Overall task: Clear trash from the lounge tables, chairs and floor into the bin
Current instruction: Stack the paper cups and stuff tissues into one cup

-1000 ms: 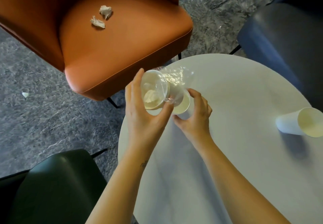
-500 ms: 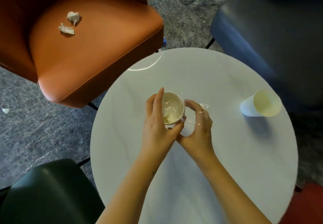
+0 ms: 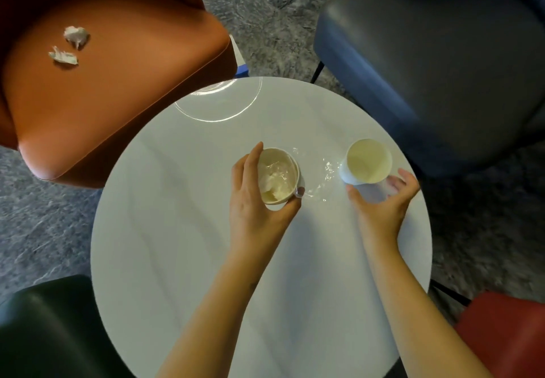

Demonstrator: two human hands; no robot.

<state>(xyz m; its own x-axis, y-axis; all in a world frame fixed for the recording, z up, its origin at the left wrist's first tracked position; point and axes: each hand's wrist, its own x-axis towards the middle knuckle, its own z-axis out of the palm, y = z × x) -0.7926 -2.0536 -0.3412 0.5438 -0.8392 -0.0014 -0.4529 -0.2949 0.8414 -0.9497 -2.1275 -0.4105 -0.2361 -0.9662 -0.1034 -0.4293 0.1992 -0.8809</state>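
Hovering right hand (image 3: 383, 203), fingers (image 3: 408, 178) spread, empty | tipped paper cup (image 3: 368, 159) on table (image 3: 177, 230) just beyond palm, mouth facing person | left hand (image 3: 256, 200) grips stuffed cup (image 3: 278, 175) | right hand nearer, likely grasps next.

Round table (image 3: 177, 230) centre. Filled paper cup (image 3: 278, 175) mid-table; tipped paper cup (image 3: 367, 161) at its 3 o'clock. Armchair (image 3: 118, 97) at table's 10 o'clock, tissue wads (image 3: 76, 35) on seat.
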